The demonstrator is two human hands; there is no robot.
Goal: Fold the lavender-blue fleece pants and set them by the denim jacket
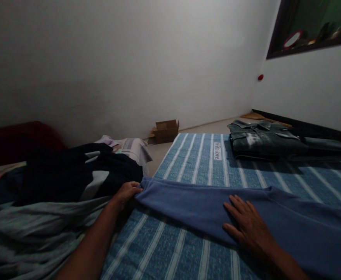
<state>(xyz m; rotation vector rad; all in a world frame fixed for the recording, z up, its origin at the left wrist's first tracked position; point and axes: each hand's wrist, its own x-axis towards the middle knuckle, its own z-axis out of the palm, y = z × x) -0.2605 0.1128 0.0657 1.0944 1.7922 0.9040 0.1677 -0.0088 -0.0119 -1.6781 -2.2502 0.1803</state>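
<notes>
A blue garment [188, 198] lies spread on the bed, with one long sleeve or leg stretched out to the left and its wider part at the lower right. At the cuffed end my left hand [128, 192] pinches the fabric near the bed's left edge. My right hand [246, 221] rests flat on the garment further right, fingers spread. Beneath it all is a blue bedcover [173, 251] with white stripes. The garment's far right end runs out of view.
Folded dark denim clothes [263, 142] lie at the bed's far right. To the left are a heaped navy garment [68, 175] and a grey cloth [36, 229]. A cardboard box [166, 132] stands on the floor by the wall [159, 58].
</notes>
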